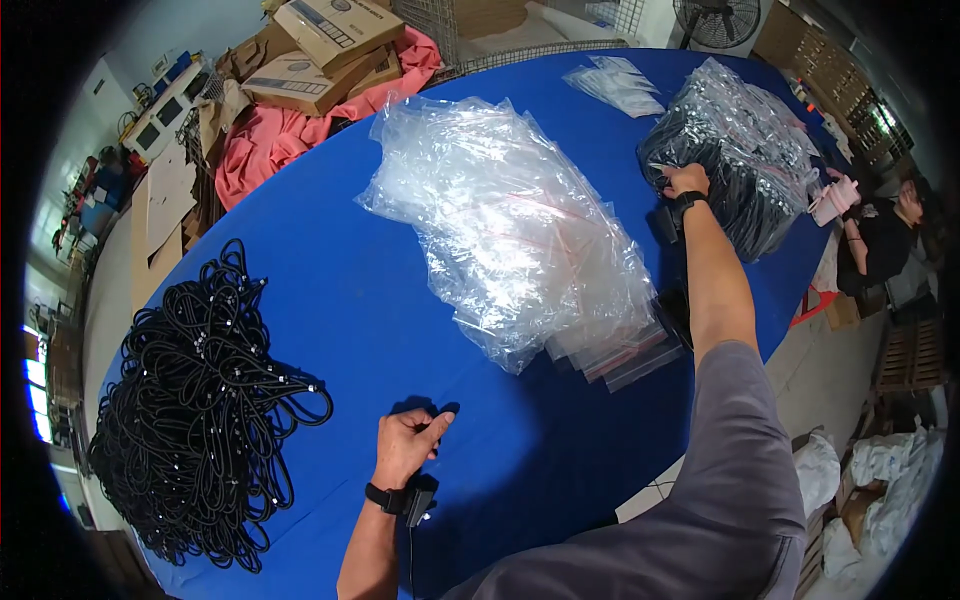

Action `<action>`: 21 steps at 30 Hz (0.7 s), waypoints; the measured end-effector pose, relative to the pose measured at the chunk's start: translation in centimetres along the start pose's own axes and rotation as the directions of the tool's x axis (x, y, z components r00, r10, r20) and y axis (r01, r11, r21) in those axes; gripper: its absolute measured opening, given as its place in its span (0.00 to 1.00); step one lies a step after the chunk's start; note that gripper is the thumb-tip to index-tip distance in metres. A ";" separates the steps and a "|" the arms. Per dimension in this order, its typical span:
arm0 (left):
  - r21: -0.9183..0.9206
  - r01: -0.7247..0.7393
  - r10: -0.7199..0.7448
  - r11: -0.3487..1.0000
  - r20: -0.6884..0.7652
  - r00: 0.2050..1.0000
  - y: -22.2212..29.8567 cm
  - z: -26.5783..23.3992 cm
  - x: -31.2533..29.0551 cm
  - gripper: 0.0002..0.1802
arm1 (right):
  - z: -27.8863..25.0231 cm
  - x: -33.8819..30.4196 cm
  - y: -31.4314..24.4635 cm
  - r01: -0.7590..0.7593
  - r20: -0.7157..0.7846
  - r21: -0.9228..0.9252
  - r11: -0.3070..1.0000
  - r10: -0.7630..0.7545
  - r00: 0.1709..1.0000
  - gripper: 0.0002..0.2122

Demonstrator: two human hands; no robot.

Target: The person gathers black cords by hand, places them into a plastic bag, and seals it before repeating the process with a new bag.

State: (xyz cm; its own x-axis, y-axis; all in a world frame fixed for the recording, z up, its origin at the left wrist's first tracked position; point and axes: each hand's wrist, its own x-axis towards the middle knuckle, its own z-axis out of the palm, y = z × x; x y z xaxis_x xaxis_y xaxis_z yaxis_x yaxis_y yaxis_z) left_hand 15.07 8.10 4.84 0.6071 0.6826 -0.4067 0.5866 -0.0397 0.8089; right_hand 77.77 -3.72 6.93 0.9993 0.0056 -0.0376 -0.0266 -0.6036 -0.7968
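While left hand is curled closed, apparently empty, over desk, right hand touches left side of filled bags, grip unclear. Tugging low could topple slick pile; right forearm brushing empty bags between hands could scatter them.

The left hand is loosely curled, its thumb pointing up and to the right, while the right arm stretches far forward, the right hand bent at the fingers.
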 end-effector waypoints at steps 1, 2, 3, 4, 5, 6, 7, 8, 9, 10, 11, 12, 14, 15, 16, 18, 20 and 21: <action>0.011 0.000 0.000 1.000 0.004 1.000 0.0 0.0 0.0 0.22 | -0.1 0.0 0.0 0.006 -0.002 0.003 1.000 -0.006 1.000 0.16; 0.009 0.002 -0.002 1.000 0.003 1.000 -0.1 0.0 0.0 0.22 | -0.1 -0.1 0.0 0.012 -0.003 0.007 1.000 -0.012 1.000 0.17; 0.013 -0.002 0.002 1.000 0.000 1.000 -0.2 -0.1 0.0 0.22 | -0.1 -0.1 -0.1 0.013 -0.001 0.006 1.000 -0.013 1.000 0.17; 0.017 -0.005 0.005 1.000 -0.003 1.000 -0.3 -0.1 -0.1 0.22 | 0.0 0.0 -0.2 0.011 0.004 0.000 1.000 -0.011 1.000 0.17; 0.022 -0.008 0.008 1.000 -0.007 1.000 -0.3 -0.2 -0.1 0.22 | 0.1 0.0 -0.3 0.009 0.010 -0.006 1.000 -0.009 1.000 0.17; 0.020 0.000 0.000 1.000 -0.013 1.000 -0.3 -0.2 -0.2 0.22 | 0.3 -0.1 -0.4 0.007 0.021 -0.013 1.000 -0.007 1.000 0.17; 0.022 -0.004 0.004 1.000 -0.010 1.000 0.0 0.0 0.0 0.22 | 0.2 -0.2 -0.4 0.009 0.031 -0.015 1.000 -0.009 0.999 0.17; 0.026 -0.001 0.002 1.000 -0.012 1.000 0.3 -0.1 -0.1 0.22 | -0.1 -0.4 -0.3 0.015 0.044 0.003 1.000 -0.015 0.999 0.17; 0.029 0.001 0.000 1.000 -0.014 1.000 0.4 -0.1 -0.2 0.23 | -0.5 -0.7 -0.1 0.020 0.057 0.021 1.000 -0.021 0.998 0.16; 0.029 0.013 -0.013 1.000 -0.026 1.000 0.3 -0.2 -0.4 0.23 | -0.7 -1.0 -0.1 0.024 0.069 0.040 0.999 -0.027 0.997 0.16; 0.022 0.003 -0.003 1.000 -0.019 1.000 0.3 -0.2 -0.3 0.23 | -1.1 -0.6 0.2 0.029 0.074 0.042 0.999 -0.032 0.997 0.16; 0.017 -0.009 0.009 1.000 -0.010 1.000 0.2 -0.1 -0.2 0.23 | -1.5 -0.3 0.6 0.010 0.077 0.042 0.999 -0.013 0.997 0.15; 0.010 -0.028 0.028 1.000 -0.004 1.000 0.3 -0.1 0.0 0.24 | -2.5 0.4 1.2 -0.031 0.075 0.043 0.999 0.027 0.997 0.14; 0.018 -0.024 0.024 1.000 -0.007 1.000 0.1 -0.2 -0.1 0.24 | -2.3 -1.1 0.3 -0.027 0.086 0.048 0.998 0.023 0.996 0.14; 0.026 -0.021 0.021 0.999 -0.008 1.000 0.0 -0.3 -0.3 0.24 | -2.2 -2.6 -0.6 0.079 0.132 0.005 0.997 -0.079 0.988 0.12; 0.038 -0.018 0.019 0.999 -0.017 1.000 -0.2 -0.3 -0.2 0.24 | -1.6 -6.1 -2.2 0.291 0.228 -0.063 0.955 -0.270 0.935 0.09; 0.012 -0.019 0.019 1.000 -0.019 1.000 -0.1 -0.2 -0.2 0.25 | -1.1 -11.3 -3.8 0.497 0.398 0.075 0.865 -0.483 0.780 0.08; 0.000 -0.019 0.019 1.000 -0.021 1.000 -0.1 0.0 -0.4 0.25 | -0.2 -13.5 -4.0 0.713 0.423 0.051 0.699 -0.662 0.619 0.08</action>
State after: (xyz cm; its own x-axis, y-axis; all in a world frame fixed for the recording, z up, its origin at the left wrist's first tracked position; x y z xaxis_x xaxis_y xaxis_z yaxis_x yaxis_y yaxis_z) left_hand 14.79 7.89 4.93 0.6065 0.6971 -0.3824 0.5749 -0.0523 0.8165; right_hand 64.43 -1.57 10.74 0.6243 0.7404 0.2490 0.6929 -0.3776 -0.6143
